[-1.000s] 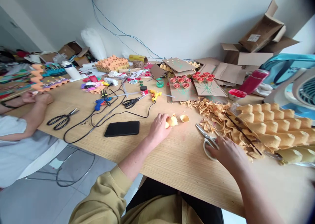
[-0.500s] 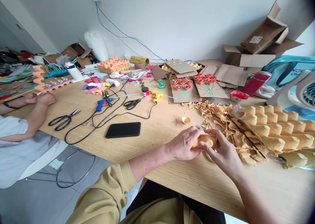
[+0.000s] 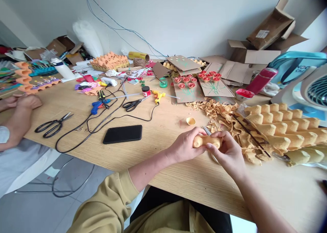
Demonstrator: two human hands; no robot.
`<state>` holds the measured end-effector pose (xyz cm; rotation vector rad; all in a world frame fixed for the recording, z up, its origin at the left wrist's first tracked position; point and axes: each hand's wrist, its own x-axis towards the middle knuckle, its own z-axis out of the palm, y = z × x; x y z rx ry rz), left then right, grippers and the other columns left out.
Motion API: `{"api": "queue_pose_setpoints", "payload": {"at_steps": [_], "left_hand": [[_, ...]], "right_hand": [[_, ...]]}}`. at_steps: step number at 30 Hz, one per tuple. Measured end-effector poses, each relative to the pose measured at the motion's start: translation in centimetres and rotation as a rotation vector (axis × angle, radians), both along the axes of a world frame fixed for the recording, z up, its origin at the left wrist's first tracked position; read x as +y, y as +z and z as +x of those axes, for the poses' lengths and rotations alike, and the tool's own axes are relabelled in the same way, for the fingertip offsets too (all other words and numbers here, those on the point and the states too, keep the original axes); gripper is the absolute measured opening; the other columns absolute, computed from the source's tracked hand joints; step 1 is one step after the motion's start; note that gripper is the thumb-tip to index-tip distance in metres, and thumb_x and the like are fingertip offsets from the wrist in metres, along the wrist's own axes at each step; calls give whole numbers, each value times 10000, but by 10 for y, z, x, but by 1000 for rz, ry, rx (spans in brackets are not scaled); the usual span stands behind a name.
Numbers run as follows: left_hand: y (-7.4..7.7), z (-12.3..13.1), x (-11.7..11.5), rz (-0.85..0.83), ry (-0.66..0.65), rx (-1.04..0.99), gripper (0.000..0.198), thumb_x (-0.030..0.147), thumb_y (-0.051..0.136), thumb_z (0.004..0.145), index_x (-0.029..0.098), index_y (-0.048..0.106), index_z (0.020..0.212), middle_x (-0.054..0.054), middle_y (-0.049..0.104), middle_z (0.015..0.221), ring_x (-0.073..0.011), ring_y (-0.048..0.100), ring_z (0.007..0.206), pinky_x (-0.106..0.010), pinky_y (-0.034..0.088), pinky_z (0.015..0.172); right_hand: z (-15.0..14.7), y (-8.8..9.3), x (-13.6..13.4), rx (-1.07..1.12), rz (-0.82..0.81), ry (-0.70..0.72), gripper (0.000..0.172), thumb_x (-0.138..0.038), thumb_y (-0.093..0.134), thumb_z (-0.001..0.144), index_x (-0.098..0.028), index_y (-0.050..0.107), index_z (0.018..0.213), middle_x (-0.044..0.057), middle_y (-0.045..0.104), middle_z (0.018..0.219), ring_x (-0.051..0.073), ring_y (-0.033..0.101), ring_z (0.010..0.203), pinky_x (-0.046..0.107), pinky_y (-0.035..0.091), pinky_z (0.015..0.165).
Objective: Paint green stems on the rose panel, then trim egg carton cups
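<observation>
My left hand (image 3: 184, 145) and my right hand (image 3: 228, 154) meet over the wooden table (image 3: 163, 151), both pinched round a small yellow egg-carton cup (image 3: 205, 141). Just behind the hands the tips of white-handled scissors (image 3: 207, 131) poke out; the handles are hidden under my right hand. A second cut cup (image 3: 190, 121) lies on the table a little farther back. To the right lies a heap of carton scraps (image 3: 224, 115) and a yellow egg tray (image 3: 283, 127).
A black phone (image 3: 122, 134), black cables (image 3: 102, 118), black scissors (image 3: 52, 125), more black scissors (image 3: 133, 104) and glue guns (image 3: 158, 96) lie left of centre. Cardboard sheets with red paper roses (image 3: 189, 89) sit behind. Another person's arms (image 3: 15, 117) rest at the left edge. Boxes (image 3: 265, 38) and a fan (image 3: 314, 93) stand right.
My left hand carried the cup from the table's middle over to my right hand, which left the scissors. Both hands now grip the cup. The view has shifted slightly.
</observation>
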<state>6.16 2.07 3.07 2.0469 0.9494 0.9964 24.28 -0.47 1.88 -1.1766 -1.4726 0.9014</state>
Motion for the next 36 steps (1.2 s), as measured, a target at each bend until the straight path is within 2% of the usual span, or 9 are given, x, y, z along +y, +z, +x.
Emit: {"api": "queue_pose_setpoints", "payload": {"at_steps": [6, 14, 19, 23, 27, 31, 36], "left_hand": [[3, -3, 1, -115, 10, -87, 351, 374, 733, 802, 206, 567, 1061, -28, 695, 959, -142, 639, 750, -243, 477, 659], [4, -2, 1, -284, -48, -241, 361, 335, 767, 762, 195, 576, 1034, -39, 681, 963, -136, 626, 770, -234, 475, 665], [14, -3, -1, -455, -87, -329, 323, 285, 732, 749, 188, 576, 1014, -13, 660, 867, -114, 591, 696, -220, 455, 629], [21, -5, -2, -594, -131, -402, 345, 286, 741, 726, 187, 574, 1011, -9, 664, 875, -106, 593, 694, -213, 445, 636], [16, -6, -2, -703, -229, -523, 424, 374, 777, 714, 202, 570, 1041, -27, 674, 916, -129, 630, 736, -230, 466, 667], [11, -5, -1, -795, -336, -640, 428, 392, 798, 698, 212, 566, 1010, -10, 661, 812, -137, 632, 727, -243, 469, 677], [11, -5, 0, -827, -370, -659, 400, 383, 820, 668, 205, 564, 919, -6, 635, 751, -131, 598, 703, -238, 441, 650]], "right_hand": [[-7, 8, 4, 155, -19, 40, 409, -529, 781, 746, -258, 539, 935, 0, 572, 852, 147, 528, 707, 264, 486, 618], [-3, 4, 5, 198, -79, 67, 425, -544, 769, 743, -256, 539, 955, -13, 573, 792, 150, 547, 696, 267, 497, 625], [-2, 4, 5, 282, -157, 94, 465, -578, 750, 734, -259, 500, 962, -4, 592, 847, 152, 580, 697, 276, 513, 634], [-3, 10, 3, 444, -253, 143, 485, -569, 769, 700, -262, 497, 960, -9, 610, 839, 146, 612, 683, 270, 534, 628], [-4, 16, -1, 550, -316, 213, 476, -580, 733, 708, -275, 471, 961, -23, 607, 780, 147, 614, 635, 274, 542, 579], [-4, 20, -2, 648, -363, 247, 481, -577, 734, 680, -282, 474, 956, -26, 599, 764, 147, 606, 620, 268, 534, 539], [-3, 17, -2, 756, -373, 281, 460, -509, 805, 651, -261, 530, 924, -17, 619, 799, 118, 574, 594, 238, 543, 493]]}}
